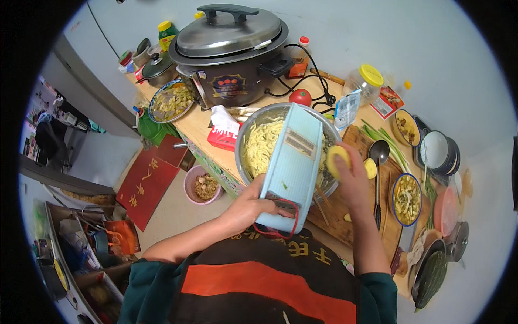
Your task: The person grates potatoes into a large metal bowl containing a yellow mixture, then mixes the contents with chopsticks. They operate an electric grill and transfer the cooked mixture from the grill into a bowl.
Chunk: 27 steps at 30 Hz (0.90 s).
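Note:
My left hand (255, 204) grips the lower end of a light-blue plastic grater (289, 174), its thumb on the edge and fingers at the handle opening. A red cord loop hangs from that end. The grater slants across a steel bowl (239, 141) full of pale yellow-green shreds (259, 146). Between the fingers of my right hand (355, 172) is a peeled yellow potato piece (332, 162), just right of the grater and apart from its metal blade (300, 143). Wooden chopsticks (321, 208) stick out from the bowl's near side, partly hidden by the grater.
A large electric cooker (238, 81) stands behind the bowl, near a tomato (300, 97). Right, a wooden cutting board (338, 231) carries a ladle (379, 152) and another potato piece (369, 168). A bowl of chopped food (406, 198) and a cleaver (406, 239) lie farther right.

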### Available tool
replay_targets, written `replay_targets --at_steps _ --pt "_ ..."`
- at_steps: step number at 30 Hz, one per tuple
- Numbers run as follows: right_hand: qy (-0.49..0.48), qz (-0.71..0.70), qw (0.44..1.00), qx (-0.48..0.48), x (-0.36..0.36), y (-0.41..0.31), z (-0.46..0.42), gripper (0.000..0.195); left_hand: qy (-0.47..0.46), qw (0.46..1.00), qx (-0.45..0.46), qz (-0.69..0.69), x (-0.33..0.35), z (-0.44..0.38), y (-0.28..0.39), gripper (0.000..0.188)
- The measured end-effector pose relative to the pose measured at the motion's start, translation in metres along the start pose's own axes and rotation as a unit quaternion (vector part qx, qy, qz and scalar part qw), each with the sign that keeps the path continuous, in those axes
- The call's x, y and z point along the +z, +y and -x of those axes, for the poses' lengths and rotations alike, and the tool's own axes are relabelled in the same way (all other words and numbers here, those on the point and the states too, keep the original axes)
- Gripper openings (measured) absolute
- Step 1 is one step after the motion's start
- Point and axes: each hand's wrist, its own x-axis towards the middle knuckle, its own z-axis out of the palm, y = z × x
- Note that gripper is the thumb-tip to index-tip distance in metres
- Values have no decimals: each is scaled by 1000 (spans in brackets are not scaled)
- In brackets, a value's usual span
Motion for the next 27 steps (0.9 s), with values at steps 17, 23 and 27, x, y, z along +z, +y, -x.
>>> replay_targets --at_steps 17,23,27 --pt "-73 449 874 -171 60 -51 -1 20 72 991 48 -101 6 13 -30 46" --pt "-76 485 854 -171 57 -45 -17 24 97 980 40 -166 6 16 -26 58" --pt "-23 477 853 -211 60 -37 -17 23 105 979 40 -171 14 21 -21 55"
